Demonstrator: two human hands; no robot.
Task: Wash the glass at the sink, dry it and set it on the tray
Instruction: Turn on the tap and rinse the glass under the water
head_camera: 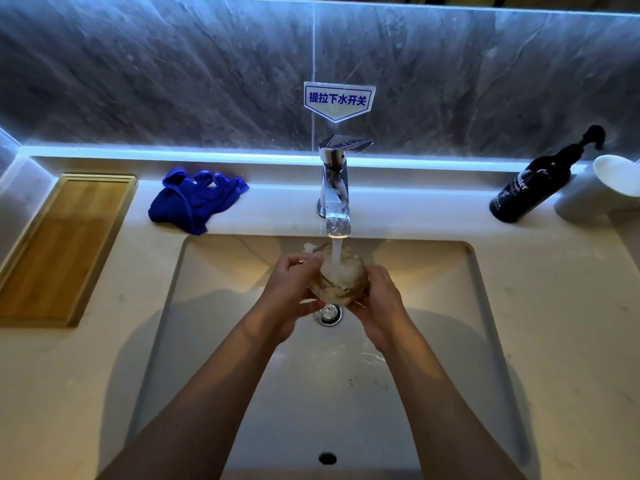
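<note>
A clear glass point(341, 277) is held under the running stream from the chrome faucet point(335, 188), over the middle of the white sink point(485, 323). My left hand point(294, 292) grips its left side, with the fingers curled over the rim. My right hand point(379, 303) cups its right side and bottom. Water pours onto and into the glass. A crumpled blue cloth point(195, 199) lies on the ledge left of the faucet. The wooden tray point(59, 247) sits on the counter at the far left.
A dark pump bottle point(538, 183) stands on the ledge at the right, next to a white dish point(620, 174). The drain point(328, 313) lies right beneath my hands. A blue-lettered sign point(338, 100) hangs on the grey stone wall.
</note>
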